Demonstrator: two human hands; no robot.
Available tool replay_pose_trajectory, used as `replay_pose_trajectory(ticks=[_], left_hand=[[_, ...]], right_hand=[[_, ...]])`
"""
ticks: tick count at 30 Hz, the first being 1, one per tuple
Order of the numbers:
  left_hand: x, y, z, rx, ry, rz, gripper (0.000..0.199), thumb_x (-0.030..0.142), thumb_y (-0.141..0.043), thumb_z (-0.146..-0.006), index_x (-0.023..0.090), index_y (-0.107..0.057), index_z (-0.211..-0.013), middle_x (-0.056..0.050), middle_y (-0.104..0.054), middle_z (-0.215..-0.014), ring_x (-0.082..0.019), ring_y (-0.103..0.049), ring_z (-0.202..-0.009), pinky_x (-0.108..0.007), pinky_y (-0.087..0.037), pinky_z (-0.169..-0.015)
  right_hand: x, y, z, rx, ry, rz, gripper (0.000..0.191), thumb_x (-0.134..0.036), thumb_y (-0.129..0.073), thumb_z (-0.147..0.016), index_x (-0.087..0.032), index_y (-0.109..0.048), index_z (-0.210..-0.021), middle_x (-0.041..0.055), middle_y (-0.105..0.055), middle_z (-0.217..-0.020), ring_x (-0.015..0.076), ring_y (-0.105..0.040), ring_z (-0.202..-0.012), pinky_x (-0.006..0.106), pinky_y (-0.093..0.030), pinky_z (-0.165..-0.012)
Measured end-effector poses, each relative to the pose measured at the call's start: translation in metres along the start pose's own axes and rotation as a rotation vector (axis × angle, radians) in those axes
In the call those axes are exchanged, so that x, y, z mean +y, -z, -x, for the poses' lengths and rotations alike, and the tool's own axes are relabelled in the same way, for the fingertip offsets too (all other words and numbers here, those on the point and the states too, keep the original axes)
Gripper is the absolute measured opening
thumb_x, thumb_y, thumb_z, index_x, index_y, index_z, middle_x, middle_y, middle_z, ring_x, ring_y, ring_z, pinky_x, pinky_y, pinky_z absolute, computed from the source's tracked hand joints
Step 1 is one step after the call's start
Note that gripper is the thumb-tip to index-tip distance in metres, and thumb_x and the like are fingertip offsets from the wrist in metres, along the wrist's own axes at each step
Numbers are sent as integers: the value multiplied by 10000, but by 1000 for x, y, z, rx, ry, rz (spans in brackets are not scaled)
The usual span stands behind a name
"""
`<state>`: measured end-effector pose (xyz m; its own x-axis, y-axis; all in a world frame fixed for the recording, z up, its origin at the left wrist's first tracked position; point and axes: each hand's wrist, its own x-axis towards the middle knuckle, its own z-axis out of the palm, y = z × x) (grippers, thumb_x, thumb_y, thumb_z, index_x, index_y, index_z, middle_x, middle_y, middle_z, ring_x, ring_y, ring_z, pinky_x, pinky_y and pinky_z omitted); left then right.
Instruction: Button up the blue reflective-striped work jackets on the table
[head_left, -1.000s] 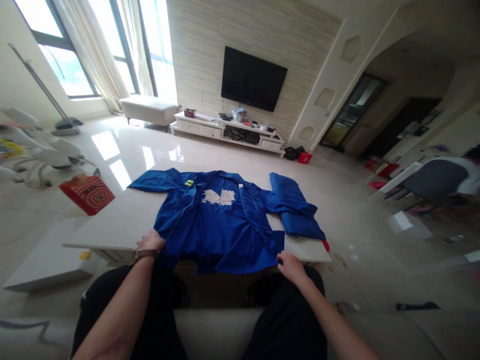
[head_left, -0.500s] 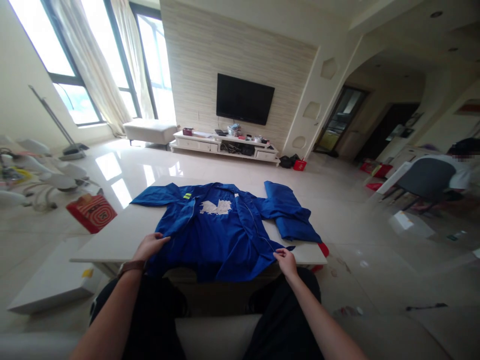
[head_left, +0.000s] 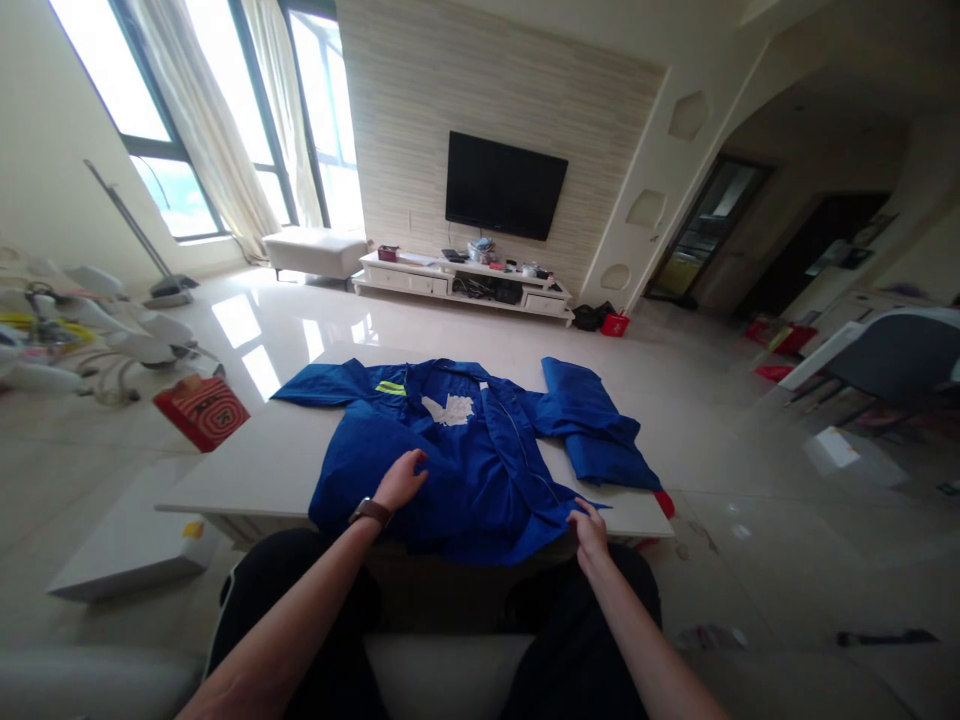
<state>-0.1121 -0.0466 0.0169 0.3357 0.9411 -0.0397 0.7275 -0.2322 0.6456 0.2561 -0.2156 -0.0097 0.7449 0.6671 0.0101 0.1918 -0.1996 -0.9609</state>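
A blue jacket (head_left: 450, 490) with a whitish patch inside its back and a yellow-green reflective strip on one sleeve lies spread on a white table (head_left: 225, 480). My left hand (head_left: 401, 482), a brown-strapped watch at its wrist, is over the middle of the jacket with fingers curled on the edge of the left front panel, which lies partly across the inside. At the lower right corner, my right hand (head_left: 589, 530) pinches the other front panel, which lies open. A folded blue garment (head_left: 592, 425) sits under the right sleeve.
A red bag (head_left: 199, 412) stands left of the table, near a white box (head_left: 127, 560) on the floor. Beyond are a TV stand (head_left: 457, 285), a wall-mounted television (head_left: 506, 185) and a padded bench (head_left: 315, 252). A grey chair (head_left: 892, 350) is at right.
My left hand has moved right, carrying the left front panel inward over the jacket's inside and partly covering the whitish patch. My right hand stays at the right corner. The view has shifted slightly.
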Motion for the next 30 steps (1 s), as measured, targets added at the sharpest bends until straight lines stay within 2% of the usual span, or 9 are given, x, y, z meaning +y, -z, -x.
replay_pose_trajectory(ticks=[2, 4, 6, 8, 10, 13, 16, 19, 30], left_hand=[[-32, 11, -6, 26, 130, -110, 586, 368, -612, -884, 267, -547, -1457, -138, -450, -1599, -406, -355, -1497, -636, -324, -1178], [-60, 13, -9, -93, 274, -211, 755, 500, -619, -874, 364, -396, -1583, -94, -207, -1726, -518, -98, -1556, -818, -222, -1112], [-80, 7, -8, -236, 367, -289, 894, 666, -588, -843, 426, -245, -1634, -39, -25, -1753, -555, 59, -1541, -890, -167, -1053], [-93, -2, -7, -307, 381, -315, 1008, 785, -545, -798, 427, -141, -1649, -22, 81, -1743, -554, 129, -1527, -906, -133, -1041], [-100, -8, -9, -321, 371, -333, 1065, 845, -513, -767, 425, -88, -1650, -13, 135, -1731, -549, 163, -1521, -914, -108, -1034], [-106, -6, -20, -354, 365, -337, 1098, 860, -525, -741, 437, -67, -1644, 1, 153, -1726, -546, 179, -1517, -918, -109, -1029], [-109, 4, -41, -371, 368, -330, 1119, 867, -538, -724, 449, -50, -1640, 11, 157, -1725, -536, 196, -1516, -912, -107, -1038], [-113, 12, -66, -374, 372, -322, 1131, 889, -515, -719, 449, -29, -1640, 10, 176, -1721, -538, 209, -1512, -913, -86, -1039], [-136, 25, -148, -303, 311, -313, 1095, 874, -524, -728, 460, -86, -1643, 16, 132, -1739, -554, 184, -1521, -908, -86, -1046]], right_hand=[[-15, -7, 11, -181, 124, 88, 573, -281, -585, -685, -159, -709, -1231, 29, -713, -837, 190, -640, -698, 329, -572, -705], [-35, -22, 25, -590, 376, 232, 543, -216, -559, -710, -200, -750, -1218, 80, -750, -1082, 225, -686, -915, 367, -565, -872], [-54, -42, 36, -1048, 608, 369, 562, -175, -580, -721, -261, -751, -1249, 72, -725, -1250, 245, -664, -1106, 398, -510, -1018], [-65, -64, 40, -1195, 695, 505, 526, -220, -630, -771, -319, -738, -1276, 55, -674, -1370, 274, -592, -1259, 450, -438, -1111], [-61, -85, 36, -1084, 609, 663, 557, -369, -687, -812, -363, -667, -1369, 39, -540, -1539, 346, -429, -1432, 550, -367, -1156], [-35, -114, 24, -972, 375, 885, 816, -602, -670, -827, -423, -391, -1573, -15, -252, -1713, 456, -68, -1569, 693, -254, -1167], [-7, -141, 13, -1006, 427, 1032, 883, -689, -577, -869, -440, -204, -1630, -58, -123, -1743, 454, 130, -1568, 695, -122, -1205], [0, -168, -3, -985, 536, 1108, 876, -726, -506, -894, -433, -154, -1640, -59, -89, -1748, 448, 139, -1567, 665, -106, -1214], [-32, -245, -102, -952, 512, 1224, 820, -765, -392, -921, -465, -120, -1635, -36, -141, -1742, 453, -107, -1554, 627, -163, -1204]])
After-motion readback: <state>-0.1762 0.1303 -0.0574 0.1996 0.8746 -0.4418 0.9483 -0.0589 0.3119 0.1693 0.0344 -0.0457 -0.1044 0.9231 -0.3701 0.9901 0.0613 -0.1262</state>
